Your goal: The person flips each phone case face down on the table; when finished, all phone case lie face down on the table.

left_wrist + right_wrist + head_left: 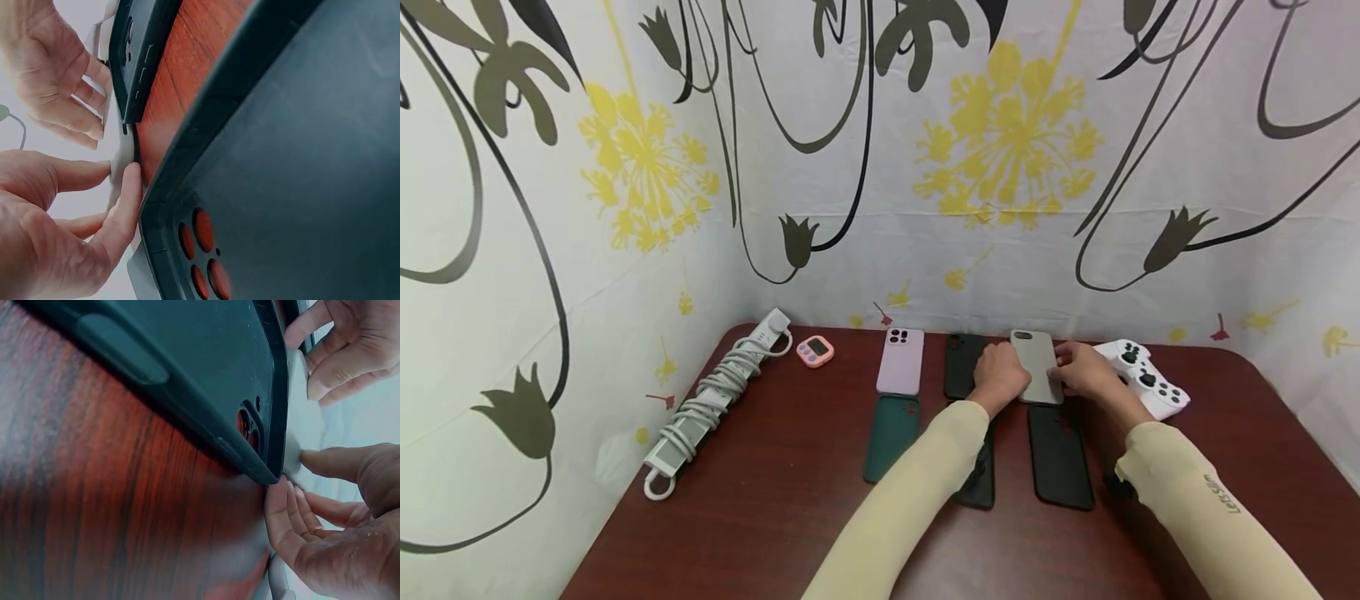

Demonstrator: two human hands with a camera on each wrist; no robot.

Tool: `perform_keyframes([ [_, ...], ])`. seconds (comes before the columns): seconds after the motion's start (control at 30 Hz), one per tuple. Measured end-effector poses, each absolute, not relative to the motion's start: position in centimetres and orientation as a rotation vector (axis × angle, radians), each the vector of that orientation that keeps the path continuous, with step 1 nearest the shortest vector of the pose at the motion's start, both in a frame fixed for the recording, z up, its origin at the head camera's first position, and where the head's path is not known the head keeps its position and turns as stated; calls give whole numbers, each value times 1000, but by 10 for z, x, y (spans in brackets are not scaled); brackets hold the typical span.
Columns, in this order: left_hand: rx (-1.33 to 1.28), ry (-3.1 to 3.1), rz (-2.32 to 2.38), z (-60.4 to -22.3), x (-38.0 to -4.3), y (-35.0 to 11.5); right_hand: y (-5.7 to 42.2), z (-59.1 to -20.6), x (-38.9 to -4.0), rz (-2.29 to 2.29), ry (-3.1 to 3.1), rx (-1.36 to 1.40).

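Note:
A light grey phone case point(1039, 371) lies at the back of the table with a hand on each side. My left hand point(1002, 372) pinches its left edge; in the left wrist view, the thumb and fingers point(128, 206) are on opposite faces. On its right edge my right hand point(1081, 369) pinches near the lower corner, thumb above and curled fingers point(284, 519) below in the right wrist view. In front lies an empty black case point(1060, 457). Left of it, another black case point(977, 487) is partly covered by my left sleeve. Behind my left hand is a black case point(962, 364).
A lilac case point(900, 362) and a dark green case point(892, 437) form the left column. A white game controller point(1150, 379) sits close to my right hand. Farther left are a pink timer point(815, 352) and a cord-wrapped power strip point(718, 392). A patterned curtain point(925, 267) hangs behind the table.

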State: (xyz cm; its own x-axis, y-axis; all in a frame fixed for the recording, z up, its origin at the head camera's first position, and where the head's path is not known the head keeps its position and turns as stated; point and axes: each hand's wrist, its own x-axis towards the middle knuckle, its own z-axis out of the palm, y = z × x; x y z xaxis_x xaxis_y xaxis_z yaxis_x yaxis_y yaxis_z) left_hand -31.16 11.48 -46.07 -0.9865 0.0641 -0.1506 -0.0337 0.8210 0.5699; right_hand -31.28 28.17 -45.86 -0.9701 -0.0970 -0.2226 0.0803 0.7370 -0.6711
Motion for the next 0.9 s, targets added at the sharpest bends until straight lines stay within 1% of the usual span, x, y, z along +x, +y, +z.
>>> perform_keyframes([
  [0.17, 17, 2843, 911, -462, -310, 112, 282, -460, -314, -1047, 2697, -61],
  [0.43, 51, 2848, 893, -462, -313, 111, 281, -459, -315, -1070, 2673, -37],
  [0.57, 106, 2880, 890, -477, -324, 114, 281, -457, -316, -1058, 2674, -55],
  [0.67, 133, 2875, 890, -478, -327, 114, 279, -455, -316, -1035, 2677, -77],
  [0.8, 141, 2888, 831, -465, -316, 114, 278, -453, -313, -964, 2699, -118],
  [0.9, 140, 2948, 761, -463, -311, 117, 274, -451, -311, -873, 2722, -161],
])
